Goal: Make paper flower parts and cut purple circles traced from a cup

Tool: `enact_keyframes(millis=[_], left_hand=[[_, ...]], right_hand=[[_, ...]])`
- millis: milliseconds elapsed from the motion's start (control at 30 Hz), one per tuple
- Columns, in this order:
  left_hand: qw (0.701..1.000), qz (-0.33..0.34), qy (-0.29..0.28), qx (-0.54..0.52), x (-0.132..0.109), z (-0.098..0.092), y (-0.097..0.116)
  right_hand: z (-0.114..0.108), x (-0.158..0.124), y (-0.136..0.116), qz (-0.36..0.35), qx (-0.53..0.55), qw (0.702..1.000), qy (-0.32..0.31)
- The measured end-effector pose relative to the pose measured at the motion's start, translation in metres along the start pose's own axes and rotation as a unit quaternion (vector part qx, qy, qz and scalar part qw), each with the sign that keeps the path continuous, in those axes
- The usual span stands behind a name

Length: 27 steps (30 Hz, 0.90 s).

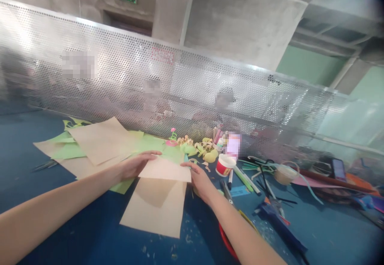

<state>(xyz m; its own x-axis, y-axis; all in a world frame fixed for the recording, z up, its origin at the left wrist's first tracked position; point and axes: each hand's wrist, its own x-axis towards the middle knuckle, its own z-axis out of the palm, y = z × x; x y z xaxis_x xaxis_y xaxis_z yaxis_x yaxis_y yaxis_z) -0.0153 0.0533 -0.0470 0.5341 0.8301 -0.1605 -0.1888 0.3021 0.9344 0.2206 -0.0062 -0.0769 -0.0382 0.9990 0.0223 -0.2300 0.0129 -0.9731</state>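
Observation:
A tan sheet of paper (156, 205) lies on the blue table (39, 185) in front of me, its far edge lifted and folded toward me. My left hand (135, 165) grips the fold's left corner with thumb over the paper. At the fold's right corner my right hand (201, 182) pinches the paper, fingers curled under it. More tan sheets (99, 143) and light green paper (67, 151) lie spread to the left behind my left hand.
A red and white cup (224, 165), markers (243, 179), yellow paper cut-outs (204, 149), a tape roll (285, 174) and a blue glue gun (277, 221) crowd the right side. A perforated metal screen (180, 89) walls the table's far edge. A red bowl rim (225, 241) shows under my right forearm.

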Motion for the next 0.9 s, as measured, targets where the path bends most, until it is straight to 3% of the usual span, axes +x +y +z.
enact_keyframes(millis=[400,900], left_hand=[[0.999,0.046,-0.026,-0.001,0.0,-0.003,-0.006],[0.999,0.031,-0.001,-0.013,0.0,-0.02,-0.002]], right_hand=[[-0.004,0.0,0.005,-0.01,0.016,0.999,0.031],[0.025,-0.001,0.003,-0.003,-0.041,0.998,0.046]])
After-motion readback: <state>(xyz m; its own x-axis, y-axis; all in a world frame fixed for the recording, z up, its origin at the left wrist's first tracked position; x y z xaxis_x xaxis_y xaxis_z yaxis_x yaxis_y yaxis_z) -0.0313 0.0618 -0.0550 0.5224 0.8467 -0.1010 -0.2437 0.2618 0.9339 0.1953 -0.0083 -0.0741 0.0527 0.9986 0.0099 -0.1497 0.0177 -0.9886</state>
